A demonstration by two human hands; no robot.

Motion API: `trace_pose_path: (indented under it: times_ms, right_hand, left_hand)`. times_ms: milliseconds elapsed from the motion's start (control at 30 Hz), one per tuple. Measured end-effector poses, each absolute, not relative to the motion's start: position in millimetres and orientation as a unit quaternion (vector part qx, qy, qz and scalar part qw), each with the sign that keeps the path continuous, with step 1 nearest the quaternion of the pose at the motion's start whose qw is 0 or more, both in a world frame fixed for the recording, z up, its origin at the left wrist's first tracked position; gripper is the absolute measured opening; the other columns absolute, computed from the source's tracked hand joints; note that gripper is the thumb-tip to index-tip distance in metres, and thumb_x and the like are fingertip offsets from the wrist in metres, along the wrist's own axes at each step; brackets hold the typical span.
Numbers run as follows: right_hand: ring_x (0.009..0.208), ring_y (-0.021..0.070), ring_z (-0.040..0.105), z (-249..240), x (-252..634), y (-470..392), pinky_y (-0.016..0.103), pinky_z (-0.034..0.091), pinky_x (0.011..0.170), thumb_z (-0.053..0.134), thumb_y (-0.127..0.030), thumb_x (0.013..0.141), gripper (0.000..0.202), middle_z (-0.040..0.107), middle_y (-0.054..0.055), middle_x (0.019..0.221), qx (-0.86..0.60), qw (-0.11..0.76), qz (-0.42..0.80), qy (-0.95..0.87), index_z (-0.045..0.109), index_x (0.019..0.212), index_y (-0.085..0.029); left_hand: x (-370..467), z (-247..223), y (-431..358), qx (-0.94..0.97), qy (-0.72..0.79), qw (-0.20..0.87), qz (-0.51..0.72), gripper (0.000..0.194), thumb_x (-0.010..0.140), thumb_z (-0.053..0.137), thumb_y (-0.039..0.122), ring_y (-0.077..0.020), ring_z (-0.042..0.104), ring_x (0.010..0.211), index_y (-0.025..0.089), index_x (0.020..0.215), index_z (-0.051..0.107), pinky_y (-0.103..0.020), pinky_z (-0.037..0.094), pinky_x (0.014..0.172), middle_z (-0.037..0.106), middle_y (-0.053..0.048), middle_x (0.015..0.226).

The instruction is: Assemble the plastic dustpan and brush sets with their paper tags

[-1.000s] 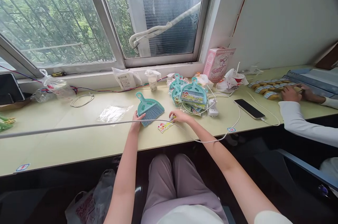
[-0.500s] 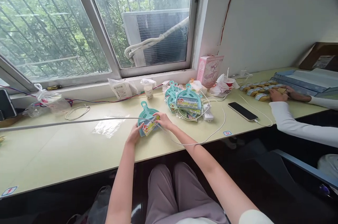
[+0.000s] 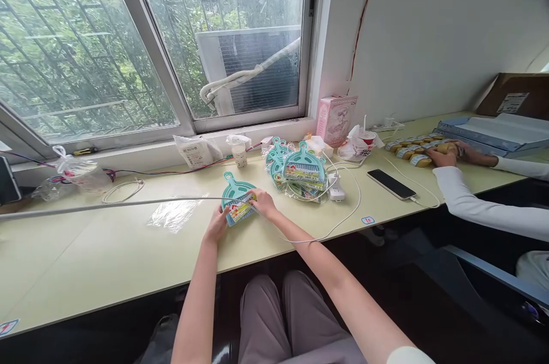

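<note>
A teal mini dustpan with a brush lies on the pale green table in front of me. A colourful paper label lies across its brush end. My left hand touches the lower left corner of the set and label. My right hand presses the label's right side with its fingers. A pile of bagged teal dustpan sets lies just right of my hands.
An empty clear bag lies to the left. A white cable loops past a charger block to a phone. A co-worker's sleeve and hands reach yellow packets at right. Bags and a pink box line the sill.
My right hand picked the label up off the table and brought it onto the dustpan's brush. My left hand stayed at the dustpan. The view shifted down and right.
</note>
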State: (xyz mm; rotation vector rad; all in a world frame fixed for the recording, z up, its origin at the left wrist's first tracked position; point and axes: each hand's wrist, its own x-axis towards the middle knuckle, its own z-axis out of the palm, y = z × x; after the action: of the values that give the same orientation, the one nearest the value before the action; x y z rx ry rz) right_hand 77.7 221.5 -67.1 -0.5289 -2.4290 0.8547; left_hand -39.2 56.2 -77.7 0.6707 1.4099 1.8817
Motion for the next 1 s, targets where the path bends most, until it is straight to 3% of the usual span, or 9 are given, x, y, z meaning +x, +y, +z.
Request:
trace_pose_path:
  times_ms: [333, 467, 567, 633, 733, 833, 1000]
  right_hand:
    - [0.106, 0.0214, 0.06, -69, 79, 217, 0.035, 0.045, 0.093, 0.062, -0.011, 0.083, 0.036, 0.065, 0.005, 0.114, -0.225, 0.27, 0.279, -0.894, 0.061, 0.116, -0.025]
    - [0.128, 0.0267, 0.044, -80, 78, 205, 0.044, 0.039, 0.104, 0.066, -0.019, 0.08, 0.048, 0.048, 0.013, 0.136, -0.302, 0.414, 0.306, -0.802, 0.051, 0.126, -0.022]
    - [0.135, 0.0268, 0.038, -92, 66, 192, 0.044, 0.038, 0.108, 0.068, -0.03, 0.08, 0.066, 0.033, 0.018, 0.149, -0.329, 0.508, 0.462, -0.647, 0.037, 0.137, -0.019]
    - [0.131, 0.0265, 0.046, -99, 57, 184, 0.042, 0.044, 0.105, 0.071, -0.041, 0.077, 0.074, 0.038, 0.019, 0.147, -0.291, 0.476, 0.619, -0.553, 0.036, 0.137, -0.018]
    - [0.115, 0.0269, 0.061, -106, 46, 178, 0.041, 0.052, 0.096, 0.077, -0.053, 0.067, 0.071, 0.06, 0.015, 0.128, -0.165, 0.333, 0.801, -0.47, 0.051, 0.122, -0.017]
    - [0.103, 0.0275, 0.067, -110, 43, 178, 0.042, 0.057, 0.088, 0.084, -0.051, 0.056, 0.063, 0.068, 0.013, 0.113, -0.117, 0.263, 0.848, -0.446, 0.061, 0.102, -0.014]
    - [0.092, 0.0261, 0.071, -108, 49, 182, 0.042, 0.059, 0.085, 0.086, -0.042, 0.054, 0.052, 0.072, 0.012, 0.102, -0.142, 0.272, 0.851, -0.426, 0.066, 0.092, -0.012]
  left_hand:
    - [-43, -85, 59, 0.258, 0.58, 0.303, 0.71, 0.068, 0.052, 0.091, 0.031, -0.0291, 0.069, 0.093, 0.016, 0.111, 0.061, -0.034, 0.057, 0.076, 0.07, -0.013, 0.105]
    - [-46, -87, 58, 0.24, 0.567, 0.285, 0.734, 0.063, 0.052, 0.09, 0.027, -0.0288, 0.069, 0.093, 0.017, 0.107, 0.061, -0.036, 0.058, 0.078, 0.071, -0.011, 0.104]
    - [-44, -83, 57, 0.239, 0.545, 0.292, 0.749, 0.062, 0.053, 0.09, 0.029, -0.0309, 0.069, 0.096, 0.018, 0.107, 0.061, -0.04, 0.057, 0.083, 0.07, -0.012, 0.105]
    - [-43, -79, 54, 0.244, 0.534, 0.297, 0.753, 0.063, 0.054, 0.09, 0.031, -0.0327, 0.067, 0.1, 0.019, 0.109, 0.061, -0.044, 0.056, 0.087, 0.07, -0.013, 0.109]
    - [-42, -75, 50, 0.245, 0.533, 0.284, 0.758, 0.068, 0.054, 0.09, 0.031, -0.0336, 0.066, 0.106, 0.02, 0.114, 0.06, -0.045, 0.055, 0.091, 0.068, -0.013, 0.113]
    - [-42, -75, 47, 0.24, 0.54, 0.281, 0.756, 0.067, 0.053, 0.09, 0.03, -0.0341, 0.065, 0.107, 0.019, 0.113, 0.061, -0.044, 0.056, 0.092, 0.068, -0.014, 0.113]
    - [-41, -74, 48, 0.265, 0.548, 0.302, 0.734, 0.068, 0.06, 0.087, 0.031, -0.0336, 0.064, 0.11, 0.02, 0.121, 0.059, -0.044, 0.055, 0.094, 0.066, -0.015, 0.119]
